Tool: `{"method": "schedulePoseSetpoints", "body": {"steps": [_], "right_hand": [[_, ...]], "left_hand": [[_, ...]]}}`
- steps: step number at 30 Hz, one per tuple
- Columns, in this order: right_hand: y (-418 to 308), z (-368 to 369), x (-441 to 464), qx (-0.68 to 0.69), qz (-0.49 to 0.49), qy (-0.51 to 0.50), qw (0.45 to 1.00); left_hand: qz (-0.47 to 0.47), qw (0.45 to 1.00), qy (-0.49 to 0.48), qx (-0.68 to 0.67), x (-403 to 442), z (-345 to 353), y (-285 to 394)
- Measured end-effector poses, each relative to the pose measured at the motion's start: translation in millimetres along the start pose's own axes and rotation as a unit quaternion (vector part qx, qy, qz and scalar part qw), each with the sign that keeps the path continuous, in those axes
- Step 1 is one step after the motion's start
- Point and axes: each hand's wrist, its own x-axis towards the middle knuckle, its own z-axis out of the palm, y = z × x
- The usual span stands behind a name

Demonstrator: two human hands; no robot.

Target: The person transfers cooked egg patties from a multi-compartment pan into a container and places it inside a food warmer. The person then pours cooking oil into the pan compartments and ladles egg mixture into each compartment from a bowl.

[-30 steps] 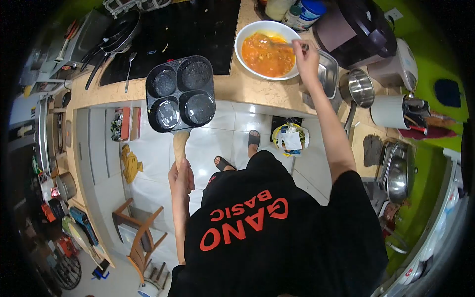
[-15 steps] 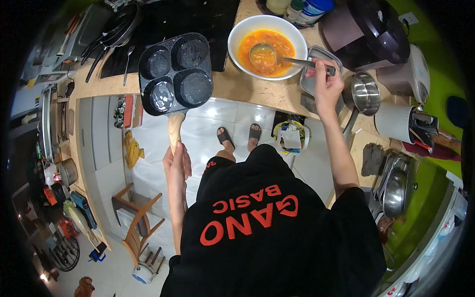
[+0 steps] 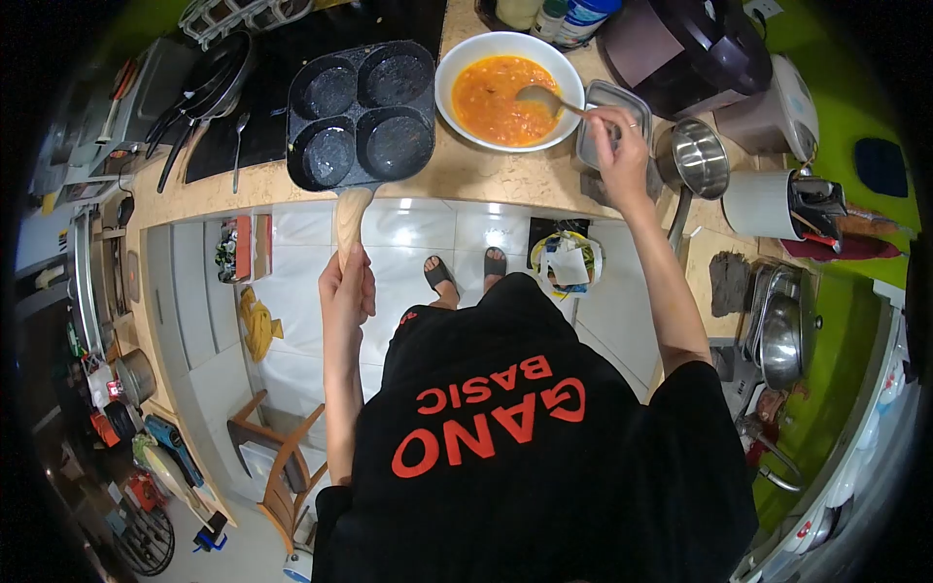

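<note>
From where I'm standing: left forearm (image 3: 342,398) extended forward, left hand (image 3: 347,289) gripping, fingers curled. Right forearm (image 3: 671,267) reaches farther out, angled inward; right hand (image 3: 622,155) in a thumb-and-finger pinch. Feet (image 3: 442,277) apart.

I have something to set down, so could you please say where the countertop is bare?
Bare: the counter strip before the white bowl, between the four-cup pan and metal container. Crowded: rightward, around that container, the saucepan and electric cooker.
</note>
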Motion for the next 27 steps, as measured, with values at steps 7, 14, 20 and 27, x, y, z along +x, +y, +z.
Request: {"method": "schedulePoseSetpoints", "body": {"steps": [7,14,20,27], "right_hand": [[14,3,8,0.143,0.256,0.079,0.953],[11,-20,50,0.086,0.226,0.094,0.966],[2,-49,90,0.089,0.189,0.106,0.972],[-1,-92,148,0.123,0.16,0.078,0.976]], "left_hand": [[0.005,0.999,-0.029,0.018,12,-5,3],[-0.008,0.998,-0.038,0.043,32,-2,6],[-0.007,0.997,-0.075,0.035,40,1,9],[-0.018,0.995,-0.08,0.052,39,11,18]]}}
